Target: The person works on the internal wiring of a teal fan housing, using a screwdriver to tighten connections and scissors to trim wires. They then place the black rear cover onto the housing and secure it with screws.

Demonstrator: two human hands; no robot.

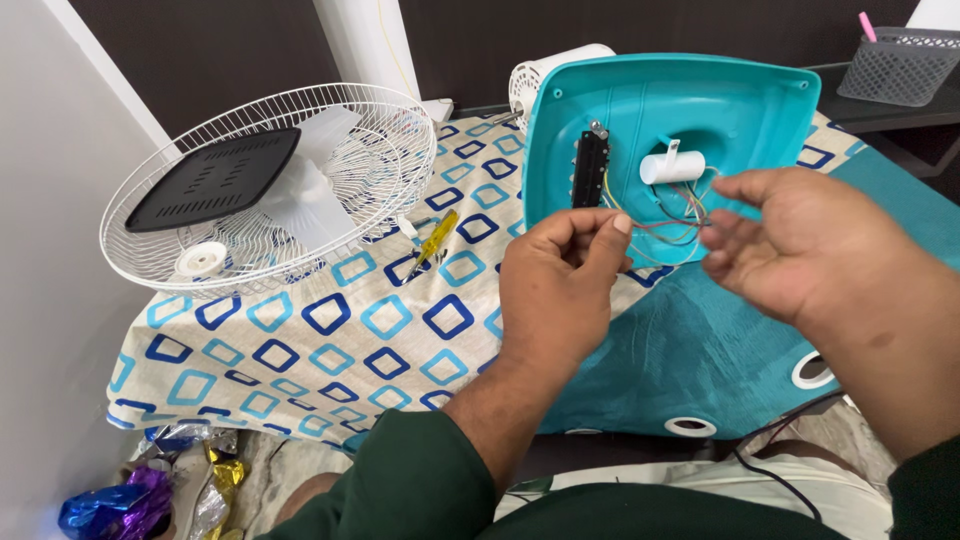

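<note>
Nearest the camera, crumpled foil balloons [150, 495] in blue, purple and gold lie on the floor at the lower left; above them a table [300, 340] carries a cloth patterned with blue squares, and a teal curtain [690, 360] with white eyelets covers its right part. The left hand [560, 285] has thumb and forefinger pressed together, pinching thin coloured wires [665, 225]; the right hand [800, 240] hangs just beside it with fingers loosely spread and fingertips at the same wires, though whether it grips them cannot be told. The wires run back into the upturned teal fan base [680, 110], propped just behind both hands, past a black switch block [590, 168] and a white cylinder [672, 166]. Left of the hands lies a yellow screwdriver [432, 240]; further left rests a white fan guard [270, 185] holding a dark plate [215, 178]; a white motor housing [545, 70] stands behind; a grey mesh basket [900, 62] sits at the far right.
</note>
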